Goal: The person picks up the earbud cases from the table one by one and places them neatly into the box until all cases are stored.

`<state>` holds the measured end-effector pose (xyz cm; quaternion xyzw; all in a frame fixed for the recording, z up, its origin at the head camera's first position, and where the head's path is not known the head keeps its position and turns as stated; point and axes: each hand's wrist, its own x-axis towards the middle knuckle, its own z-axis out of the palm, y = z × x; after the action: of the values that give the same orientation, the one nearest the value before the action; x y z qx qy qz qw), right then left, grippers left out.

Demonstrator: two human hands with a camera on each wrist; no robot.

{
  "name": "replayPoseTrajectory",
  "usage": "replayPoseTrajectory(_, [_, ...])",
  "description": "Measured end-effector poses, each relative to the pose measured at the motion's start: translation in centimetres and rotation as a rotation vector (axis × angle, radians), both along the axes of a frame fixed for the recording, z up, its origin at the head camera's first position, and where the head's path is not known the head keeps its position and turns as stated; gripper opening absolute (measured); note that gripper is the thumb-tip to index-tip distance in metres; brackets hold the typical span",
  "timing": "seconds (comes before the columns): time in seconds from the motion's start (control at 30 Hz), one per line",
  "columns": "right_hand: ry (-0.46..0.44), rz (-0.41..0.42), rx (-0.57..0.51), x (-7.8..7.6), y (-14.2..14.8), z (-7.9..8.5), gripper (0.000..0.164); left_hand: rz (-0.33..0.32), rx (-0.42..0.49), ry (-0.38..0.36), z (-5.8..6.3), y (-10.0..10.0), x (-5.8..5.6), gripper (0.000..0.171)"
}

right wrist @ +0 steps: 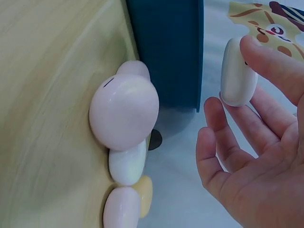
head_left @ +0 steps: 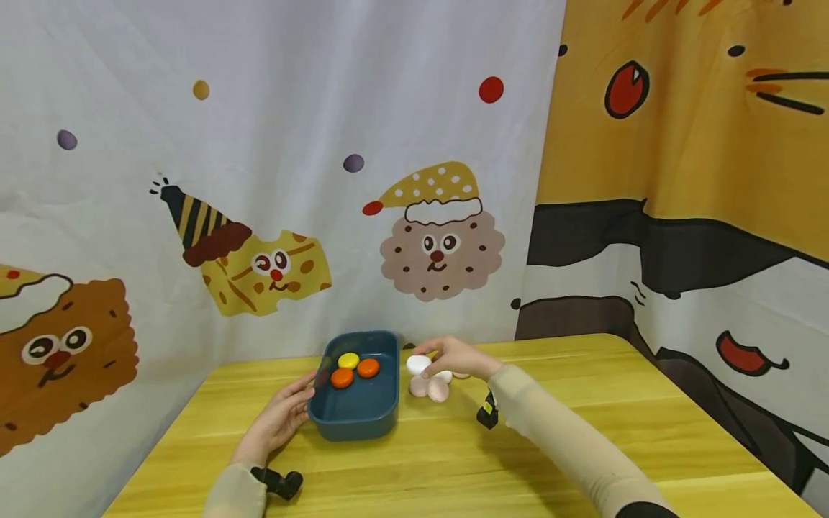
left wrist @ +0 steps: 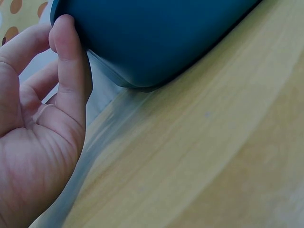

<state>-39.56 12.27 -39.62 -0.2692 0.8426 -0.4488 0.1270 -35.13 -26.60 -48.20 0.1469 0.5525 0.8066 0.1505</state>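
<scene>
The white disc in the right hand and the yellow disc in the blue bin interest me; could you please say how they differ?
The white disc is white, the yellow disc bright yellow. The right hand pinches the white disc, while no hand touches the yellow disc. The white disc is outside the blue bin; the yellow disc lies inside it. Both look smooth and rounded.

Under the pinching grip [head_left: 456,356] I see a yellow wood-grain table [head_left: 453,475], softly shadowed just below. Behind the grip hangs a pale, gently creased fabric backdrop [head_left: 278,93] with scattered coloured dots. Directly above the grip I find a printed round cookie [head_left: 414,273] in a nightcap; to its left, a cheese wedge [head_left: 304,270] in a striped party hat. Right of the grip, a large orange, black and white cartoon [head_left: 686,165] spreads across the cloth.
</scene>
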Motion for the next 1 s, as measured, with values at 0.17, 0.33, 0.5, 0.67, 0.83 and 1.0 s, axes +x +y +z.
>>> replayPoseTrajectory(0.17, [-0.002, 0.032, -0.006, -0.3, -1.0, 0.0, 0.051, 0.004, 0.0, -0.01, -0.1, 0.0, 0.1, 0.064])
replayPoseTrajectory(0.33, [-0.009, 0.051, -0.032, -0.6, -2.0, 0.4, 0.049, 0.015, -0.015, -0.008, -0.1, 0.0, 0.2, 0.063])
replayPoseTrajectory(0.5, [0.006, 0.076, -0.028, -0.5, -3.0, 1.1, 0.047, 0.022, -0.005, -0.021, 0.0, 0.0, 0.3, 0.058])
replayPoseTrajectory(0.67, [0.071, 0.112, 0.027, -0.7, -4.0, 1.6, 0.047, 0.039, -0.012, -0.019, 0.1, 0.1, 0.4, 0.054])
replayPoseTrajectory(0.83, [0.088, 0.142, 0.053, -0.9, -5.0, 2.0, 0.048, 0.055, -0.018, -0.025, 0.2, 0.2, 0.4, 0.059])
replayPoseTrajectory(1.0, [0.096, 0.142, 0.056, -0.9, -5.6, 2.3, 0.046, 0.055, -0.022, -0.031, 0.3, 0.2, 0.4, 0.062])
